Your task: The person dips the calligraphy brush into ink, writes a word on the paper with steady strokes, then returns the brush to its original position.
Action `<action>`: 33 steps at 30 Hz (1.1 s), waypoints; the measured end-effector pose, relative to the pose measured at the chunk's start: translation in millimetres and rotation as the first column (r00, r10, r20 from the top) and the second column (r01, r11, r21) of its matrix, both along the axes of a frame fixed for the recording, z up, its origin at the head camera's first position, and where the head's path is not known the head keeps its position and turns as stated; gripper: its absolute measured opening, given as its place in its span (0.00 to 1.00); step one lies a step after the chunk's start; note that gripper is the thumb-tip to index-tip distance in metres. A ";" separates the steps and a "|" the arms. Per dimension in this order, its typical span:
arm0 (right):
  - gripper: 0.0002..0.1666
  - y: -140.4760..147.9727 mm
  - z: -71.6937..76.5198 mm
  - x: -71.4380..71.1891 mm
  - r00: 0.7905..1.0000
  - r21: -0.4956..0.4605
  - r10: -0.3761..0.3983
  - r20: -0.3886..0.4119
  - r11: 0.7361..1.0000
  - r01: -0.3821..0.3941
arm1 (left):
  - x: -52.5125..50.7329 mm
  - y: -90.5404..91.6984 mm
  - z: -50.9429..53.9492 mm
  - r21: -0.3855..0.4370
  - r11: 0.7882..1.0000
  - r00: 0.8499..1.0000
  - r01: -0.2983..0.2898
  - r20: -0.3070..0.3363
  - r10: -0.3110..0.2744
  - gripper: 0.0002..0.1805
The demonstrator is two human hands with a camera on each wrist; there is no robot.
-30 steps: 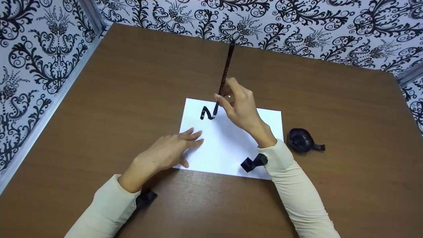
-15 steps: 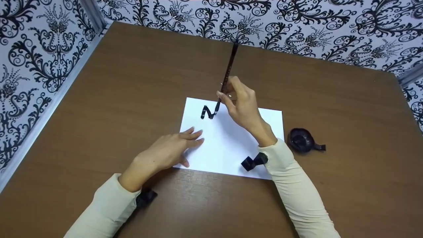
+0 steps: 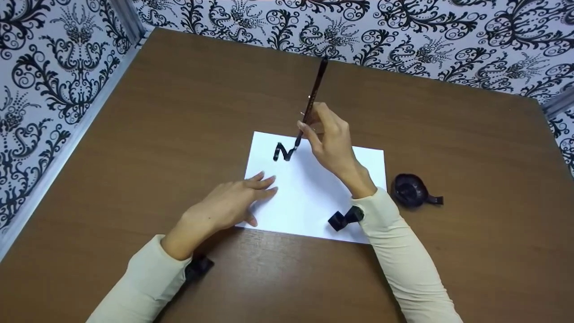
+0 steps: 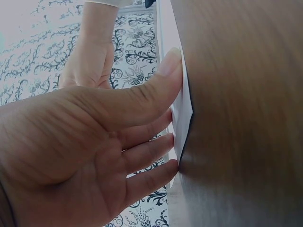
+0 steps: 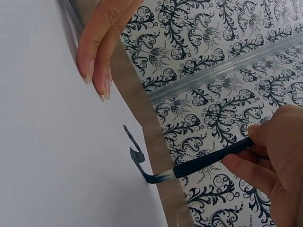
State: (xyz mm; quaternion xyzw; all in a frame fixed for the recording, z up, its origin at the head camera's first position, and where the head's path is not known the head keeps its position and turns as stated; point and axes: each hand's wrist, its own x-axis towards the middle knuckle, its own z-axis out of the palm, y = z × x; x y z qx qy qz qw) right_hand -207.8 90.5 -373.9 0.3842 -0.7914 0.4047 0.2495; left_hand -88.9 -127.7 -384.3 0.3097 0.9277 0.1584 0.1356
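A slim, dark wooden-looking paintbrush [image 3: 313,95], smooth along its handle, slants up and away out of a narrow pinch of the right hand [image 3: 334,139]. Just below that pinch, its bristles show pale near the handle and soaked black at the tip, and the tip touches a flat rectangular sheet of plain white paper [image 3: 305,197]. There it meets the end of a thick, glossy black zigzag stroke [image 3: 284,152], which lies to the left of the grip. To the right of the grip and nearer me sits a small, round, dark shallow bowl [image 3: 409,190] with a stubby handle, just beside the sheet. Under everything spreads a brown wood-grain tabletop [image 3: 193,112], and beyond the grip rises white wallpaper [image 3: 381,27] with black curling scrolls.

The right hand arches above the paper, wrist bent, thumb and fingers closed on the brush. Down and left of it, the left hand [image 3: 224,202] lies palm down, fingers apart and gripping nothing, fingertips resting on the sheet's left part.
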 end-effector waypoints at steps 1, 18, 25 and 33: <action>0.11 0.1 -0.4 -0.1 1.000 -0.002 -0.002 0.001 1.000 0.002 | -0.1 -0.1 0.1 0.001 1.000 1.000 0.000 0.000 0.000 0.42; 0.13 -0.2 -6.3 -4.5 0.999 -0.060 -0.021 -0.036 0.998 0.019 | 0.2 0.0 0.4 0.020 1.000 1.000 -0.012 0.013 0.012 0.42; 0.12 2.1 -4.2 -5.6 0.998 -0.071 -0.038 -0.042 0.997 0.035 | 0.4 -1.0 0.3 0.031 0.999 1.000 -0.019 0.022 0.019 0.41; 0.11 17.3 5.8 -6.6 0.984 -0.176 -0.157 -0.083 0.974 0.141 | 2.0 -1.5 0.0 0.043 0.999 1.000 -0.009 0.001 0.009 0.40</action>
